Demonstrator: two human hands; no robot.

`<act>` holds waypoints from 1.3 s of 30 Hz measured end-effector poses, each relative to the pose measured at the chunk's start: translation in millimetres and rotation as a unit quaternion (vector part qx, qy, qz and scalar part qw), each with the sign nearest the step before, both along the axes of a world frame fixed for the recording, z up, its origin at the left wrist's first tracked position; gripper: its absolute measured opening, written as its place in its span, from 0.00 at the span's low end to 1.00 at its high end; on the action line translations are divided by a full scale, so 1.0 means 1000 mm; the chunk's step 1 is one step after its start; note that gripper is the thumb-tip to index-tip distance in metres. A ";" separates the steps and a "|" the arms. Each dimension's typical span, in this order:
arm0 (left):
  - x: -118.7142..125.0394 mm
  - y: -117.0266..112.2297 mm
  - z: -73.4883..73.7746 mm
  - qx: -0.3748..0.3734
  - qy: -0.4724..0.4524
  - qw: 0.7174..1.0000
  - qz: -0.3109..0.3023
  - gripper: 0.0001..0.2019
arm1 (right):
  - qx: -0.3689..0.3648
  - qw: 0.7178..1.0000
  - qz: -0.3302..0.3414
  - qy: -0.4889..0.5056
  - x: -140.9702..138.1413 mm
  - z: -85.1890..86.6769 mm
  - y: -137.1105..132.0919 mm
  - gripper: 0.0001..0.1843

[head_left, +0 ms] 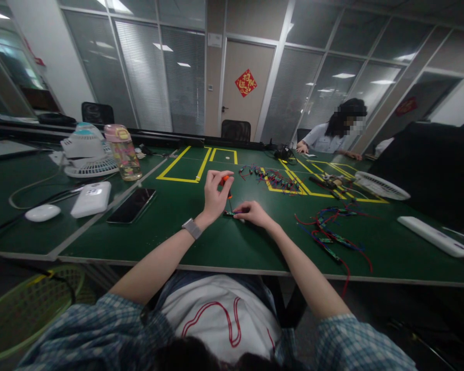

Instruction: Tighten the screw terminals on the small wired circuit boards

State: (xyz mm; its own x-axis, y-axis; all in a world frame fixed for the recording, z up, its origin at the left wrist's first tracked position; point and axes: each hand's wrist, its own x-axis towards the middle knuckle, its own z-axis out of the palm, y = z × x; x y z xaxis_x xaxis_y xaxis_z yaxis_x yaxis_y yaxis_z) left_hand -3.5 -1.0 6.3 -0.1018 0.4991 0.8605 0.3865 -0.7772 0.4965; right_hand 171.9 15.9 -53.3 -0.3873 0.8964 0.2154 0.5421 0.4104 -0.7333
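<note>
My left hand (216, 193) is closed around the orange and black handle of a screwdriver (227, 186). The screwdriver stands nearly upright, its thin shaft pointing down at a small green circuit board (228, 213) on the table. Whether the tip touches the board is too small to tell. My right hand (252, 212) pinches the right end of that board, fingertips close to the tabletop. Right of it lies a loose group of circuit boards with red and blue wires (328, 238). Farther back is a denser row of similar wired boards (274, 179).
On the left are a phone (132, 205), a white box-shaped device (91, 199), a white mouse (43, 213), a bottle (122, 152) and a fan (87, 152). Yellow tape (178, 180) marks the green table (139, 247). A white bar (435, 236) lies right. Another person (332, 131) sits across the table.
</note>
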 end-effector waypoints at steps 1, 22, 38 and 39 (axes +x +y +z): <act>0.000 0.000 0.000 -0.001 -0.001 1.000 0.001 0.08 | 0.002 1.000 -0.002 -0.002 0.000 0.000 0.000 0.14; 0.001 0.002 -0.001 -0.002 -0.005 1.000 0.008 0.09 | 0.001 1.000 -0.008 -0.008 0.000 -0.001 0.001 0.14; 0.000 0.004 -0.002 -0.015 -0.019 1.000 -0.007 0.12 | -0.012 1.000 0.001 0.012 0.000 0.000 0.000 0.14; 0.000 0.004 -0.002 -0.014 -0.023 1.000 -0.010 0.12 | -0.013 1.000 0.001 0.012 0.000 0.000 -0.001 0.14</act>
